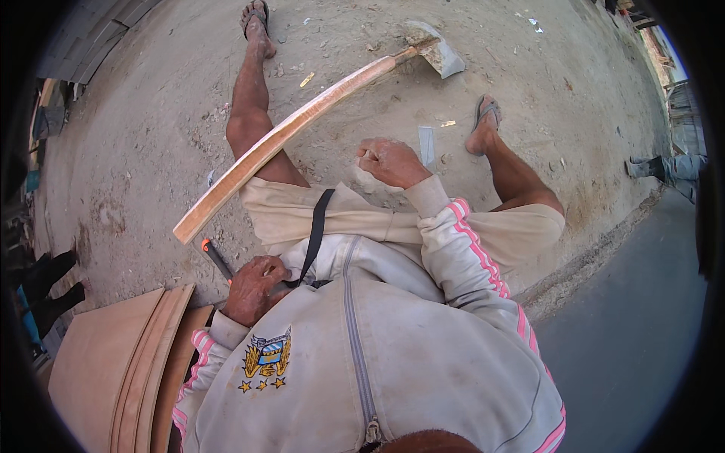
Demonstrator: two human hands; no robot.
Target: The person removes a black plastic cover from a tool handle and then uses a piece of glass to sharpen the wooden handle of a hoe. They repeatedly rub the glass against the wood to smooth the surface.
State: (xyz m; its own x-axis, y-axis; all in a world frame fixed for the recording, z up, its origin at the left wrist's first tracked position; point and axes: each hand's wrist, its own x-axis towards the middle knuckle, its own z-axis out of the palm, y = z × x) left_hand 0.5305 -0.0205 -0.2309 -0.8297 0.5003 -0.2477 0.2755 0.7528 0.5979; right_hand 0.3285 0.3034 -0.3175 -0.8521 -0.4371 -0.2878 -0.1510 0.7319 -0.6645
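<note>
My right hand (391, 161) is closed in a loose fist between my spread legs. Below it shows a pale, rounded lump (375, 183); whether the fingers hold anything is hidden. By my left hip, my left hand (257, 291) is curled beside a black strap (316, 234). A black tool handle with orange ends (219, 260) meets the outer side of that hand; its far end is out of sight. Across my left leg runs a long squared wooden handle (283, 136) with a flat grey metal blade (444, 54), like a shovel, its shaft apart from both hands.
Several wooden boards (106, 362) lean at the lower left. A grey strip (427, 145) and small scraps lie on the sandy ground (166, 128). A smooth grey surface (619, 325) borders the right side. Another person's legs (668, 167) show at the far right; dark shapes edge the left.
</note>
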